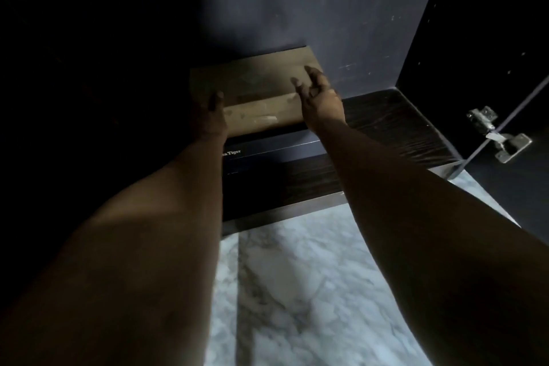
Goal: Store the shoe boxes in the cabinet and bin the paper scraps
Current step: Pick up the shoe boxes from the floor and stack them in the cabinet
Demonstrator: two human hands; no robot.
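Brown shoe box (255,83): it sits inside the cabinet (297,9), stacked on top of a dark shoe box (276,147), with its far end close to the dark back panel.
Dark shoe box: it lies flat on the cabinet's wood-grain shelf (386,125); you can read "Tiger" in white letters on the near side, partly covered by your left forearm.
Left hand (209,116): your grip here presses against the near left corner of the brown box, thumb up on the lid edge, fingers hidden down the shadowed left side, so how far they wrap around cannot be told.
Right hand (319,98): your grip here is loose and spread, fingers curled and apart above the near right corner of the brown box; the palm looks just off or barely touching the box side, and nothing is held in it.
Arms: both of your forearms reach forward and down into the cabinet opening, one on each side of the two stacked boxes.
Cabinet door (490,38): it stands swung out on the right, with a metal hinge (496,134) showing at its lower inner edge.
Shelf space: the wood-grain board to the right of the boxes runs to the cabinet's right wall.
Floor (297,291): pale marble tile lies in front of the cabinet, between your arms.
Left interior: too dark to make anything out.
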